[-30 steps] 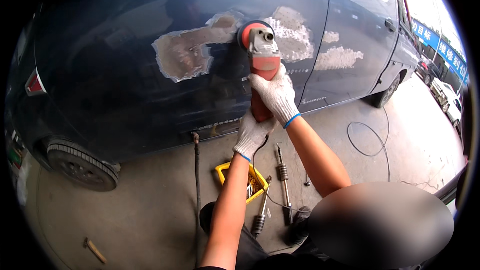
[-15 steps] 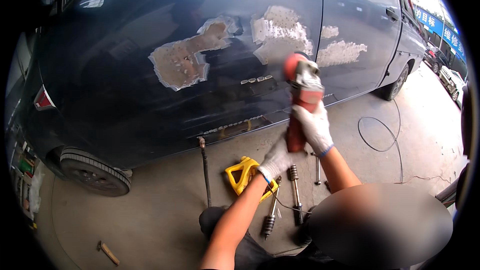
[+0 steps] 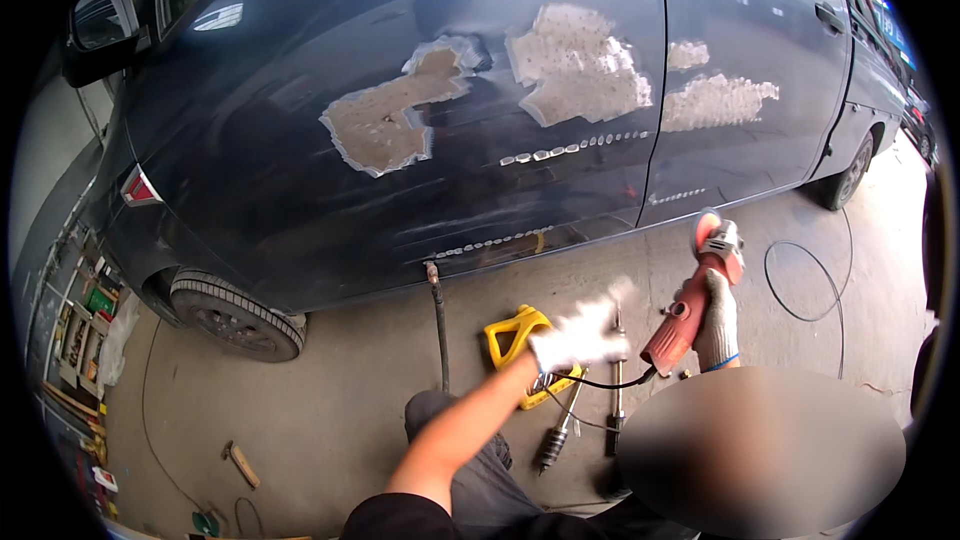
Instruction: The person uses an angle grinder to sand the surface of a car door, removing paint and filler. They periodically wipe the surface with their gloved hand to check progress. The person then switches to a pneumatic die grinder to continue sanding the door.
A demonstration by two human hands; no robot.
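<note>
Currently, your left hand (image 3: 580, 338) is motion-blurred, its gloved fingers spread wide over the right side of the yellow tray (image 3: 508, 335). Your right hand (image 3: 718, 328) holds the grinder (image 3: 682, 325), gloved fingers wrapped round its body. The grinder is tilted above the floor (image 3: 340, 410), to the right of your left hand, disc end up. The cord (image 3: 612, 383) leaves its rear end. On the floor, the hammer (image 3: 241, 465) lies well left of the tray. Beyond, the dark door (image 3: 290, 180) carries ragged, pale patches (image 3: 580, 70).
</note>
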